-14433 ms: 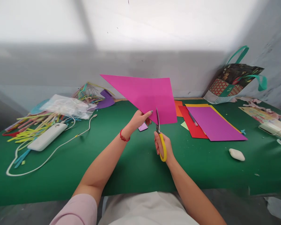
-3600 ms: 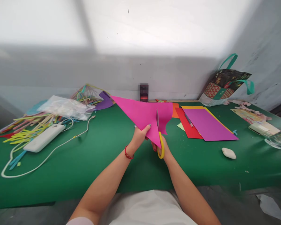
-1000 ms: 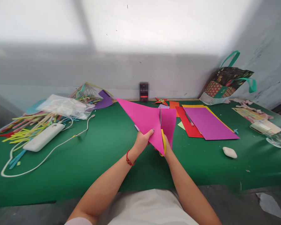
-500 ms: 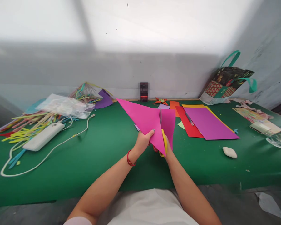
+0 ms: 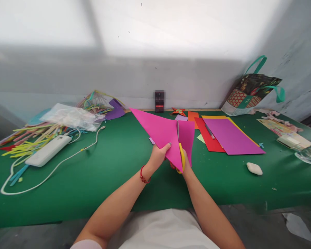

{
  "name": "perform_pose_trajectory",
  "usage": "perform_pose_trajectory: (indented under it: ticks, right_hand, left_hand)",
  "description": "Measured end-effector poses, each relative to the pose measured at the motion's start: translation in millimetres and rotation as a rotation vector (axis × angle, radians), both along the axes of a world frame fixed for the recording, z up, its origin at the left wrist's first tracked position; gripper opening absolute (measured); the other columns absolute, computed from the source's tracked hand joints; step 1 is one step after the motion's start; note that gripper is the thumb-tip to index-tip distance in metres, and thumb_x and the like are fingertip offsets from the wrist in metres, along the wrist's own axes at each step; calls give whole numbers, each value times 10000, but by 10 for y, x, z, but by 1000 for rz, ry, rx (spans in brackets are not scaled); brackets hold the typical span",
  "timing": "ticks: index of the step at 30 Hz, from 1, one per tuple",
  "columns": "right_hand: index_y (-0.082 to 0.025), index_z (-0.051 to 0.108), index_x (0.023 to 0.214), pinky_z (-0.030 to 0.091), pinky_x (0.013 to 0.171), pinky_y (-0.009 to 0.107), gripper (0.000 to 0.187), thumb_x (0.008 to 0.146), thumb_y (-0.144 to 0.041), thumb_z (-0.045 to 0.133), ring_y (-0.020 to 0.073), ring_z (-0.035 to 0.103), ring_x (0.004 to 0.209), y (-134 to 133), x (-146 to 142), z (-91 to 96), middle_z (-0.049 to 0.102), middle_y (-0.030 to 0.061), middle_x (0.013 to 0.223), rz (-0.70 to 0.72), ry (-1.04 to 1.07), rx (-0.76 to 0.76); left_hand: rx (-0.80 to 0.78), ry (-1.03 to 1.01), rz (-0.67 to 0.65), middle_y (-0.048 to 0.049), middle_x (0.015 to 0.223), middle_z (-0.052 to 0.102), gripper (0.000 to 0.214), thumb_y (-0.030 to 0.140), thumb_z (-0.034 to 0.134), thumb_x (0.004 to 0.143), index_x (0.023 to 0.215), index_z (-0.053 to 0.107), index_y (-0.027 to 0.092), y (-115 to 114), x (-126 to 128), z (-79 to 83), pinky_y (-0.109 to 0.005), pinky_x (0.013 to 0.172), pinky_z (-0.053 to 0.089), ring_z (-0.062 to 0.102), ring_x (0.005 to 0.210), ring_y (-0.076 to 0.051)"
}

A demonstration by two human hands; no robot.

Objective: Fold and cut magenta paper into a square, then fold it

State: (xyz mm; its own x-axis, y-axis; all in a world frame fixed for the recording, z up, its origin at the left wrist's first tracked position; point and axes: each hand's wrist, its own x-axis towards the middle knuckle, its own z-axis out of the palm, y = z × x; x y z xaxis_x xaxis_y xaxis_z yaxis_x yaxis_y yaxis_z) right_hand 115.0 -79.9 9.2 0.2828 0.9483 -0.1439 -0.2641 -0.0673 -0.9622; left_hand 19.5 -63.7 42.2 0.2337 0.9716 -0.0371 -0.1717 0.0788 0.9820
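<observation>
left hand [image 5: 158, 156]: fingers pinch pink paper sheet [image 5: 162, 133]
right hand [image 5: 186, 165]: grips yellow-handled scissors [image 5: 180, 155], blade inside the cut

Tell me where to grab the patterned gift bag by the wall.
Grip the upper teal handle loop of the gift bag, coming from above: the bag leans back with its mouth up, and that loop stands free above it.

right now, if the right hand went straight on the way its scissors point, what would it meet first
More of the pink sheet: the scissors in the right hand sit in its cut, aimed toward the wall. Past it, the lilac scrap and paper star lie roughly in line, depth unclear.
</observation>
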Motion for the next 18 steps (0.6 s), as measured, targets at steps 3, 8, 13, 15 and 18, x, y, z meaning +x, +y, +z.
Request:
perform_pose_trajectory:
  ticks: [3,8,13,15,18]
  right_hand:
    - [-229,424,507,336,298,258,360,703,-502,553,129,397,304,-6,-11,25,370,-41,347,-45,123,-53]
    - [-227,424,498,317,275,256,354,721,-476,540,121,371,280,-3,-4,22,379,-41,329,-68,184,-155]
    - [-222,442,504,308,263,252,313,738,-404,542,121,367,263,-3,2,47,371,-49,314,-89,200,-231]
    - [-217,444,498,310,262,251,298,745,-359,534,118,362,255,-6,-2,74,369,-49,307,-113,222,-277]
    - [-212,451,494,329,271,250,282,735,-327,541,118,378,260,-10,-4,96,390,-44,310,-139,230,-294]
  left_hand:
    - [2,-9,10,56,467,423,203,297,635,630,703,491,173,0,-1,-2,-205,373,318,388,402,-79]
    - [-12,-13,18,61,468,420,199,283,637,632,712,492,173,-4,0,7,-201,365,312,379,393,-74]
    - [-14,-4,12,69,466,409,194,280,629,639,711,485,172,1,-1,5,-203,346,287,343,362,-62]
    - [-10,-1,15,69,470,411,191,281,625,640,712,486,172,5,-3,3,-204,347,284,339,360,-60]
    - [-26,0,13,61,487,432,189,279,621,640,729,496,168,10,-4,2,-209,358,300,357,372,-68]
